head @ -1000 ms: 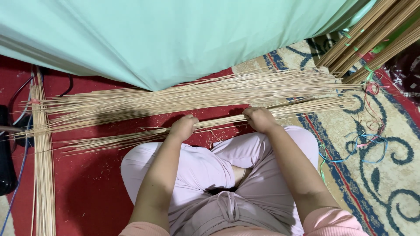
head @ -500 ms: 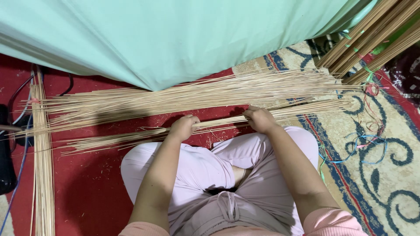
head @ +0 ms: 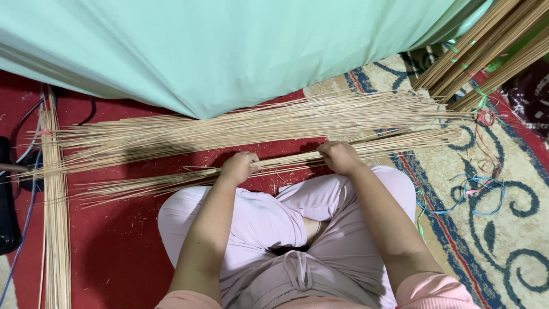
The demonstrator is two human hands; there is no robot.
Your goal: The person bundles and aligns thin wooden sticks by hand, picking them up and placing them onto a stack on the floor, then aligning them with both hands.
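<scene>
I sit cross-legged in pale pink trousers on a red floor mat. A thin bundle of long tan sticks (head: pixel 286 161) lies crosswise just in front of my knees. My left hand (head: pixel 238 166) is closed around this bundle near its middle. My right hand (head: pixel 339 156) grips the same bundle a little further right. Beyond it, a much larger loose pile of the same sticks (head: pixel 240 129) spreads from left to right across the floor.
A mint-green cloth (head: pixel 229 51) hangs over the far side. More stick bundles (head: pixel 492 51) lean at the upper right, and another bundle (head: pixel 55 217) runs along the left. Coloured strings (head: pixel 474 189) lie on the patterned carpet at right. Dark cables (head: pixel 23 189) lie at left.
</scene>
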